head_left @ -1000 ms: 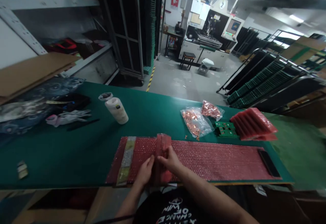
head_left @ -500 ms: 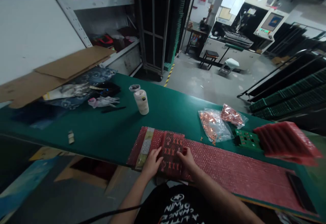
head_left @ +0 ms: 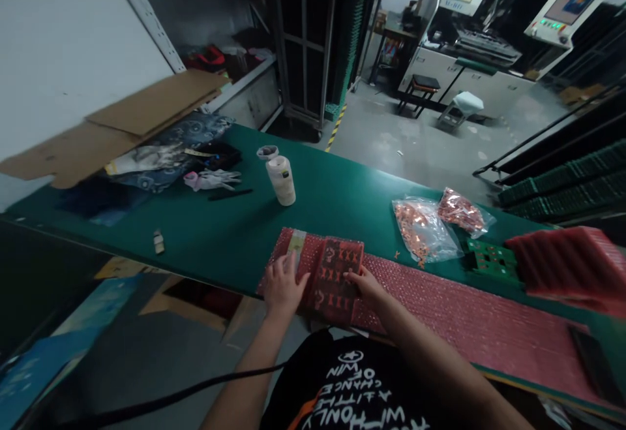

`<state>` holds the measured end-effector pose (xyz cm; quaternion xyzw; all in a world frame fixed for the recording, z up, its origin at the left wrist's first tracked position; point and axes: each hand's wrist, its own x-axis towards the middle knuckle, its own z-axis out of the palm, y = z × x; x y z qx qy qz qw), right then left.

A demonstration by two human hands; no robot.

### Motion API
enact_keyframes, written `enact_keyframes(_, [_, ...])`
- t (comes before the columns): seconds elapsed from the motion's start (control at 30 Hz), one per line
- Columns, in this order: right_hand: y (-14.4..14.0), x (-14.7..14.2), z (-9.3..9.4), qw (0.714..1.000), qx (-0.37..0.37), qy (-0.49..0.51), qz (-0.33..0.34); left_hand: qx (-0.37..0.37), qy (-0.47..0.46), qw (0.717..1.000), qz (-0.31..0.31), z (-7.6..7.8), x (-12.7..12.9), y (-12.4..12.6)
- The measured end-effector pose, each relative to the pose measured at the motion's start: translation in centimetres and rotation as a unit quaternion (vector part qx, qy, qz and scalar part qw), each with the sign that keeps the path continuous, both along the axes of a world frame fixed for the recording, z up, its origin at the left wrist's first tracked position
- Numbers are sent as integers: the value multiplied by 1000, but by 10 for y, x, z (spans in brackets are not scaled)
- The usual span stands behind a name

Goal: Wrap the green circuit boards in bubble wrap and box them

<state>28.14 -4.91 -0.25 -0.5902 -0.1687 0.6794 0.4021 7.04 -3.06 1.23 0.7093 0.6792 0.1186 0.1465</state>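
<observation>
A long sheet of red bubble wrap (head_left: 454, 312) lies along the table's near edge. Circuit boards with copper-coloured parts show through the wrap in a folded bundle (head_left: 337, 280) in front of me. My right hand (head_left: 364, 284) grips the bundle's right edge between thumb and fingers. To its left, my left hand (head_left: 282, 288) rests with fingers spread on the wrap's left end, partly covering a greenish-white strip (head_left: 297, 242) there. I cannot tell what that strip is.
Clear bags of copper-coloured parts (head_left: 423, 228) lie to the right, by a green circuit board (head_left: 493, 260) and a red bubble-wrapped bundle (head_left: 567, 263). A white roll (head_left: 281, 182) stands on the green table (head_left: 220, 237). Further left are a glove (head_left: 212, 180) and cardboard (head_left: 156, 100).
My left hand has moved left, off the bundle's edge onto the wrap's left end, and its fingers have spread. The right hand stays at the bundle's right edge. The view has tilted down.
</observation>
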Motion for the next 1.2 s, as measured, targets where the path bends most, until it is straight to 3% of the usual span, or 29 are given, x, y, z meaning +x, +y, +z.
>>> enact_keyframes(0.1, [-5,-1,-7,999,27,9,-16,-36,38,997,63,-7,-15,7])
enact_keyframes(0.23, [-14,3,-11,997,28,55,-42,-78,-58,992,83,-26,-32,15])
enact_keyframes(0.33, [-20,8,-10,995,-2,68,-70,-77,-114,982,126,-32,-39,16])
enact_keyframes(0.43, [-24,11,-7,992,-47,70,-89,-85,-113,978,156,-30,-41,17])
enact_keyframes(0.57, [-27,20,-2,995,-35,35,-92,-45,-47,991,121,-20,-38,16])
enact_keyframes(0.67, [-30,38,4,997,34,2,-68,48,3,994,96,-10,-24,14])
enact_keyframes(0.77, [-34,63,12,994,98,-22,-35,84,-68,994,-11,-6,7,17])
enact_keyframes(0.83, [-36,77,18,992,124,-25,-25,28,-136,988,-72,-8,34,23])
enact_keyframes(0.87, [-37,84,21,990,134,-25,-24,-11,-165,984,-72,-11,47,28])
enact_keyframes(1.0, [-41,101,24,988,148,1,-41,-144,-225,961,69,-25,82,51])
enact_keyframes(1.1, [-45,109,12,988,124,55,-77,-201,-207,952,103,-27,87,66])
enact_keyframes(1.2, [-47,114,-11,986,84,66,-129,-235,-190,951,66,-16,87,72])
